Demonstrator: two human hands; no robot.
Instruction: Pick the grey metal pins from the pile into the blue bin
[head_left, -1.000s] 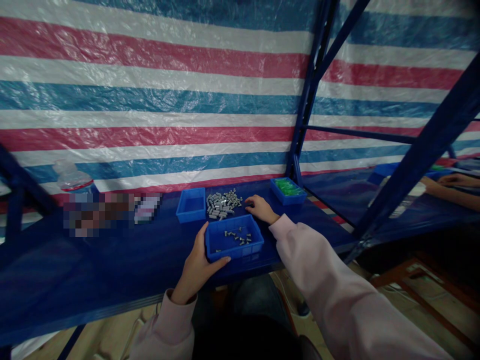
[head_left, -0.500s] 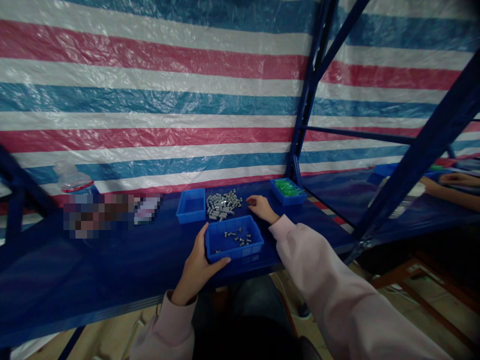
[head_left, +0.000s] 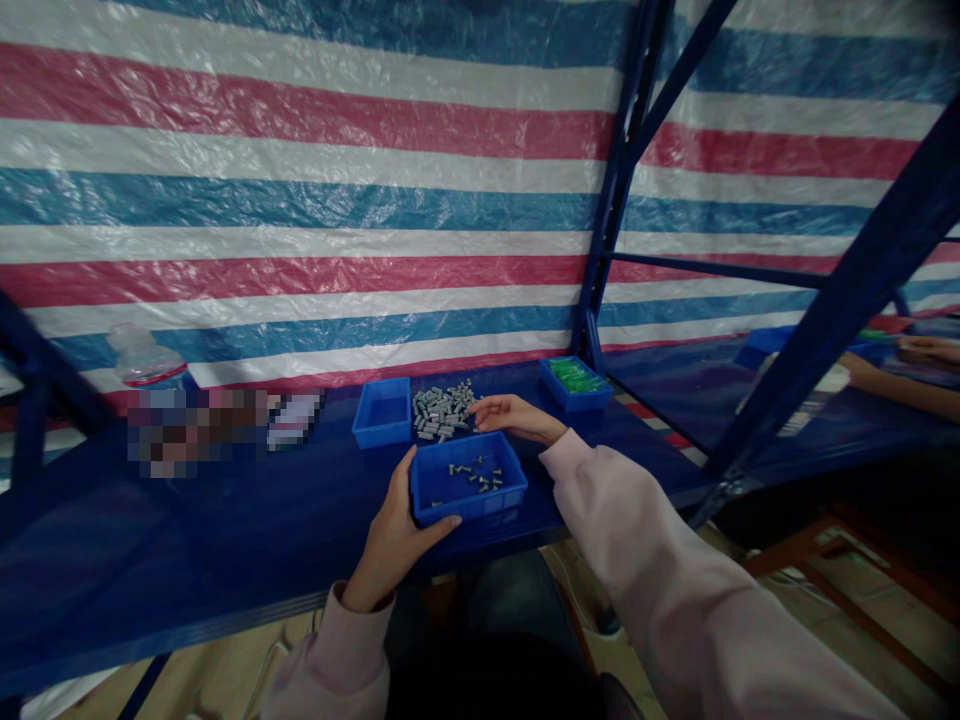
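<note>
My left hand [head_left: 396, 528] grips the near left corner of a blue plastic bin [head_left: 510, 490] that holds several small grey metal parts. Behind the bin lies a loose pile of grey cylindrical parts [head_left: 442, 410] on the blue shelf. My right hand [head_left: 513, 416] reaches to the pile's right edge, fingers stretched toward the parts and touching them. Whether it holds a part is hidden.
An empty blue bin [head_left: 382, 412] stands left of the pile. A blue bin of green parts [head_left: 576, 382] sits at the right by the rack's upright post [head_left: 609, 230]. A clear plastic bottle [head_left: 139, 352] lies at the left. Another person's arm [head_left: 900, 385] rests on the neighbouring shelf.
My right hand has moved left from the shelf beside the pile and stretched its fingers onto the pile's right edge. My left hand and the bin have stayed in place.
</note>
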